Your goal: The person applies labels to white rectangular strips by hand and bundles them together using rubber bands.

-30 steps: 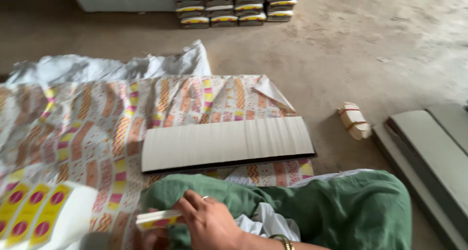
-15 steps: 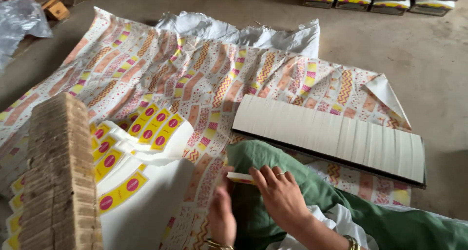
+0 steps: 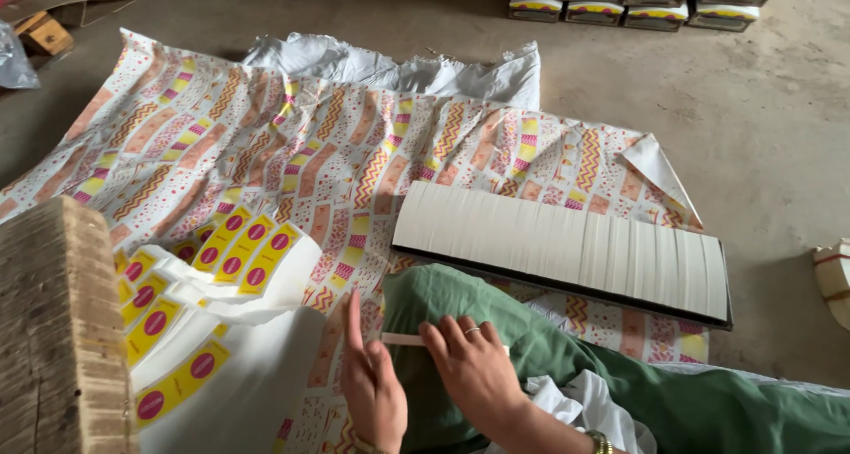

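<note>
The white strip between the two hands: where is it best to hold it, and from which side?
Probably by its two short ends, coming from above. The white strip lies flat and thin across the green cloth, with the left hand at one end and the right hand over the other.

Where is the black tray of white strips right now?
In the head view, the black tray of white strips lies right of centre on the patterned sheet, just beyond the green-clad knee and the right hand.

right hand (image 3: 478,370): bare, is wearing a thin ring on one finger
right wrist: is wearing a gold-coloured metal watch band (image 3: 600,440)
left wrist: is showing a bangle (image 3: 359,442) at the frame edge
legs: are wearing green cloth (image 3: 673,392)
</note>
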